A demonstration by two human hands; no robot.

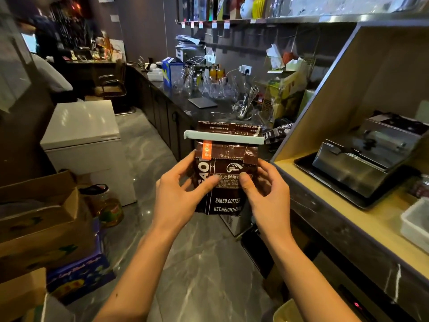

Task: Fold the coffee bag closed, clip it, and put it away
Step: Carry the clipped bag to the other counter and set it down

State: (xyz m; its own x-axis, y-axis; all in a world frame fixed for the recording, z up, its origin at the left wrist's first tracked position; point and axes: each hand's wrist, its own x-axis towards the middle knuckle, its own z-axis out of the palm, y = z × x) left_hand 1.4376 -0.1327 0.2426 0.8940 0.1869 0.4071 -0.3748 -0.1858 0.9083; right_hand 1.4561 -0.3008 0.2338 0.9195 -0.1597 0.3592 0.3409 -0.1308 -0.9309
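At the far left of the frame sit cardboard boxes (34, 205), with a white chest freezer (86, 140) behind them. In the middle, the left hand (178, 196) holds the brown coffee bag (226, 173) up in the air, thumb pressed on its front. A pale green clip (224, 137) is clamped across the folded top. The right hand (267, 194) grips the bag's other side, thumb on front. On the right, a shiny metal machine (371, 154) sits on a wooden counter (348, 210).

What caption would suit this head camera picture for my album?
Two bare hands, left hand and right hand, hold up a brown foil coffee bag with a pale green plastic clip across its top.
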